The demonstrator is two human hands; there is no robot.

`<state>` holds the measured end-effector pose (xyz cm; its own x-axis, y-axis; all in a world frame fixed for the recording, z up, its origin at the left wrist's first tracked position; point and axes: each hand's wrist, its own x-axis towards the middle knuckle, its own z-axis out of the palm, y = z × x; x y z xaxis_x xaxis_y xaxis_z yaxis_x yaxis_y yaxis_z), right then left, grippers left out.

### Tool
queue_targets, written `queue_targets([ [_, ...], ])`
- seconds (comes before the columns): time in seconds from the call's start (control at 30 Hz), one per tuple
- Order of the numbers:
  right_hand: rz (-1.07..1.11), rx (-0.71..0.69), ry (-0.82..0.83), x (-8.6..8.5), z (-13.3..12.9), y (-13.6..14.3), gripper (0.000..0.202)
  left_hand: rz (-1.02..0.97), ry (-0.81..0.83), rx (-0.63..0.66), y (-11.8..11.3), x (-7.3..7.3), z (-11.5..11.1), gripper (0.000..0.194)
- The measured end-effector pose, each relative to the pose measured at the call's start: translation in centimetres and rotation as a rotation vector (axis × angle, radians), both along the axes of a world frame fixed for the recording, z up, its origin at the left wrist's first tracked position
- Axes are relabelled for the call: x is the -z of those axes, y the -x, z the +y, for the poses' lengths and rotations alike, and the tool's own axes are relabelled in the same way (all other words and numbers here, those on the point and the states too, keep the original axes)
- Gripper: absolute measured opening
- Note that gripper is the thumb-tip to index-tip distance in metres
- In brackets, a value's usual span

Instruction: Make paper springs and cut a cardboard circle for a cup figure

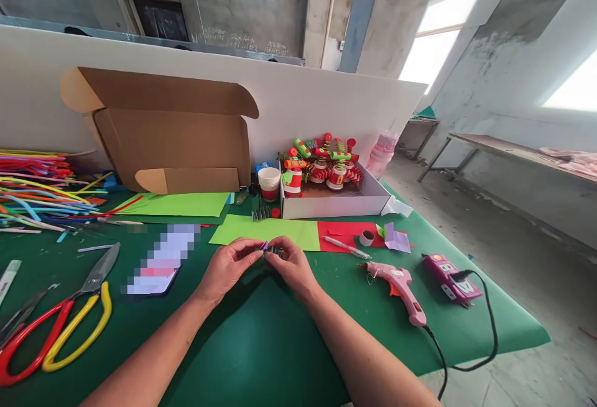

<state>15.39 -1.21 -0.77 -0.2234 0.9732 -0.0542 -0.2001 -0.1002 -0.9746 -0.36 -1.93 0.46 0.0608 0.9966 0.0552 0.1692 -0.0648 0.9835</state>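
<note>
Left hand (233,265) and right hand (293,265): fingertips nearly meeting, both pinching one small folded paper strip (264,246), purple and dark, held over the green table (261,351). Hazard, by my reckoning: a slack pinch could let the folds spring apart; too hard a squeeze could crush them. Long axis: seemingly left to right, purple end toward the left hand; fingers cover the rest. Just beyond: green paper (275,228), red paper (345,228). Rightward: pink glue gun (396,281); a straying wrist might catch its nozzle. Leftward: scissors (96,281).
</note>
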Motion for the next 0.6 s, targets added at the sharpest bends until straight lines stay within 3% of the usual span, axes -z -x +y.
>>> queue_targets([
  [0.3, 0.022, -0.007, 0.016, 0.01, -0.05, 0.12, 0.028, 0.157, -0.217, -0.030, -0.18, 0.45, -0.46, 0.027],
  [0.6, -0.005, 0.006, -0.010, 0.22, 0.03, 0.22, 0.031, 0.281, -0.327, -0.018, -0.43, 0.25, -0.73, 0.030],
])
